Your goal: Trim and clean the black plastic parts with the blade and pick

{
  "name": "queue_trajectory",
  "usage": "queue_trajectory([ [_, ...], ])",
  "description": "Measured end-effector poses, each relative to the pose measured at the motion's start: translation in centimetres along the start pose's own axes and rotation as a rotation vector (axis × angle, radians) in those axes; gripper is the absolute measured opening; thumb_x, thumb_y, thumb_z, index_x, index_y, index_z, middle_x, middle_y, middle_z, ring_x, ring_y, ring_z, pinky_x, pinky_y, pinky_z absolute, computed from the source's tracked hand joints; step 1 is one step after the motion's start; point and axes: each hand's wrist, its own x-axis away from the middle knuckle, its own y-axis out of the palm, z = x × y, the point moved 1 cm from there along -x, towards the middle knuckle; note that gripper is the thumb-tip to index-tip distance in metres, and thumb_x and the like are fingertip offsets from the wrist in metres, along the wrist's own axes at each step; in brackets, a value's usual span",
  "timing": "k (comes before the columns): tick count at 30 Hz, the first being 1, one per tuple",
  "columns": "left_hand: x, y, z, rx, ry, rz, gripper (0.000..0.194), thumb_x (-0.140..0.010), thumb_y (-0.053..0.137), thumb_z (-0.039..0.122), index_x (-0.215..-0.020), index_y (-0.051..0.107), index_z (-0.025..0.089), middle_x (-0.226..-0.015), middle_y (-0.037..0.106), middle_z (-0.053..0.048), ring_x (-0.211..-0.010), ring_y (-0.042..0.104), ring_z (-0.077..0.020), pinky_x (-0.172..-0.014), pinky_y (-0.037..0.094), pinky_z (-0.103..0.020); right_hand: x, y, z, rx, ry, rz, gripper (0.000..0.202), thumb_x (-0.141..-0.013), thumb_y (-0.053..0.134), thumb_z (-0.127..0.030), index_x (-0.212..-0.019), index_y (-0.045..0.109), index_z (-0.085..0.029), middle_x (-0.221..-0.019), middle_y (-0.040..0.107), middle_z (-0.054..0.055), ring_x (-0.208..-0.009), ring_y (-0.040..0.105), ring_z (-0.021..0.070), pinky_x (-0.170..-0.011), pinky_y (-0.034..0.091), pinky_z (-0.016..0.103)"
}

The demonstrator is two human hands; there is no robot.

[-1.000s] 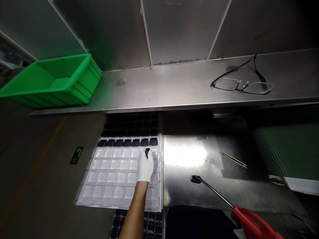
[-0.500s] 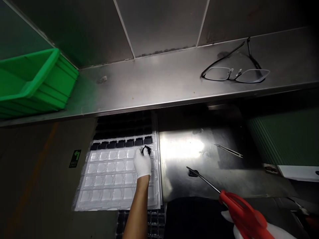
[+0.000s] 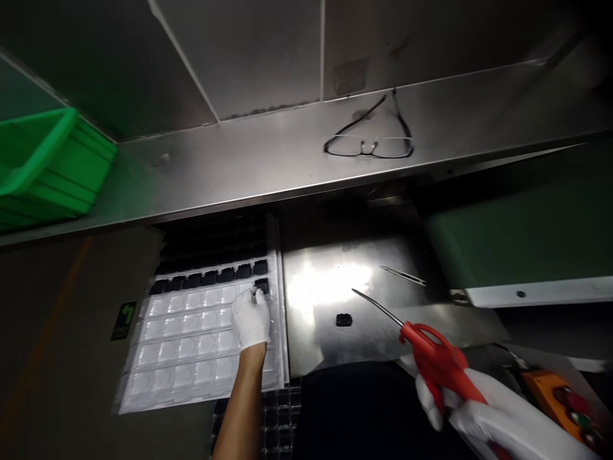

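My left hand (image 3: 251, 318), in a white glove, is over the clear plastic tray (image 3: 184, 402) at left. Its fingers are pinched at the near edge of a small black part (image 3: 261, 285), which sits at the right end of a tray row. Behind it runs a full row of black parts (image 3: 209, 277); the nearer pockets hold none. My right hand (image 3: 460, 402), also gloved, is wrapped round the handle of a red air blow gun (image 3: 438, 358). The gun's thin metal nozzle points up and left above the bench. Another black part (image 3: 343, 320) lies on the metal bench (image 3: 311, 345) below the nozzle tip.
Tweezers (image 3: 402, 275) lie on the bench behind the nozzle. Along the back, a metal shelf (image 3: 239, 166) carries glasses (image 3: 368, 152) and a green bin (image 3: 62, 172). At right are a green panel (image 3: 527, 236) and an orange control box (image 3: 558, 402). Black trays (image 3: 280, 421) show below.
The view has swung right. My left hand has lowered its black part into the tray pocket. The blow gun has lifted away from the part on the bench, and more of my right hand shows.
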Motion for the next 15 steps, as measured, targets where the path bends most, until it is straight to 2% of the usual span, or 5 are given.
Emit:
queue_trajectory([
  [4, 6.1, 2.8, 2.9, 0.103, 0.171, -0.269, 0.044, -0.099, 0.045, 0.042, -0.134, 0.059, 0.020, -0.130, 0.065, -0.013, -0.115, 0.062, -0.0276, -0.101, 0.049, -0.043, 2.1, -3.0, -3.1, -0.079, 0.074, -0.091, 0.042, -0.073, 0.057, -0.051, -0.101, 0.067, -0.023, -0.086, 0.063, 0.008, -0.060, 0.059, 0.0211, -0.057, 0.053, 0.035],
  [6, 9.1, 5.3, 3.9, 0.121, 0.257, -0.433, 0.050, -0.090, 0.061, 0.040, -0.138, 0.057, 0.024, -0.132, 0.064, -0.012, -0.113, 0.064, -0.0289, -0.099, 0.051, -0.042, 3.5, -3.6, -4.8, -0.076, 0.071, -0.119, 0.039, -0.075, 0.055, -0.054, -0.096, 0.064, -0.023, -0.093, 0.062, 0.006, -0.058, 0.051, 0.0160, -0.053, 0.049, 0.029],
  [8, 11.1, 8.2, 4.5, 0.106, 0.331, -0.546, 0.064, -0.079, 0.075, 0.029, -0.140, 0.055, 0.024, -0.142, 0.058, -0.012, -0.124, 0.057, -0.0322, -0.108, 0.044, -0.044, 4.4, -3.5, -5.6, -0.084, 0.055, -0.086, 0.035, -0.079, 0.050, -0.053, -0.091, 0.060, -0.022, -0.093, 0.060, 0.004, -0.059, 0.046, 0.0138, -0.052, 0.046, 0.026],
  [11, 12.0, 12.0, 4.8, 0.074, 0.382, -0.675, 0.069, -0.073, 0.079, 0.018, -0.138, 0.056, 0.022, -0.145, 0.052, -0.013, -0.128, 0.051, -0.0337, -0.112, 0.038, -0.051, 3.6, -2.6, -4.5, -0.093, 0.033, -0.049, 0.030, -0.078, 0.048, -0.046, -0.091, 0.056, -0.020, -0.091, 0.058, 0.003, -0.059, 0.046, 0.0133, -0.047, 0.040, 0.023],
  [15, 11.5, 14.6, 5.3, 0.111, 0.333, -0.798, 0.035, -0.088, 0.068, 0.025, -0.122, 0.062, 0.019, -0.129, 0.059, -0.010, -0.117, 0.057, -0.0274, -0.105, 0.043, -0.054, -1.8, -1.9, -0.7, 0.184, 0.067, 0.180, 0.023, -0.086, 0.043, -0.029, -0.102, 0.056, -0.018, -0.091, 0.060, 0.003, -0.071, 0.058, 0.0170, -0.059, 0.047, 0.025],
])
